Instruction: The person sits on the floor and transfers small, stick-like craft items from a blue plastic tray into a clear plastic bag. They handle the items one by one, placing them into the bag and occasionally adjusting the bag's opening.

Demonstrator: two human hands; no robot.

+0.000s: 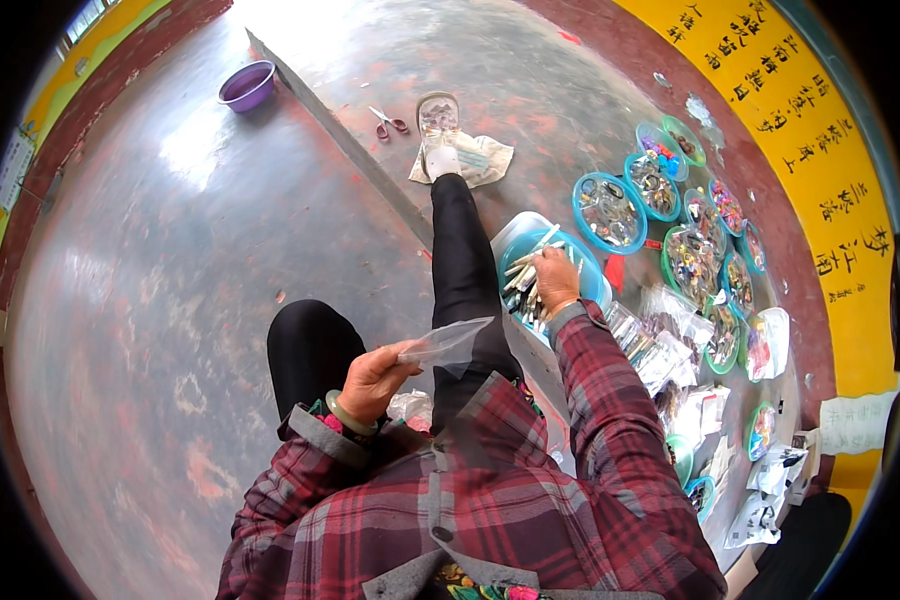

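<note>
My left hand [375, 383], with a pale bangle at its wrist, pinches a clear plastic bag [448, 343] by one end above my lap. The bag looks flat. To the right, my right hand [556, 277] reaches into a blue basin [592, 262] beside my outstretched leg. Its fingers curl down onto a pile of slim pen-like sticks [520, 274], pale and dark. What exactly the fingertips grip there is hidden. The basin rests against a white container [515, 226].
Several basins of small items [610, 212] crowd the right side by the wall. Clear packets [665, 350] lie nearer me. Scissors [388, 123] and a cloth bag [485, 160] lie by my foot. Far left stands a purple basin [247, 88] past a floor ridge [345, 150].
</note>
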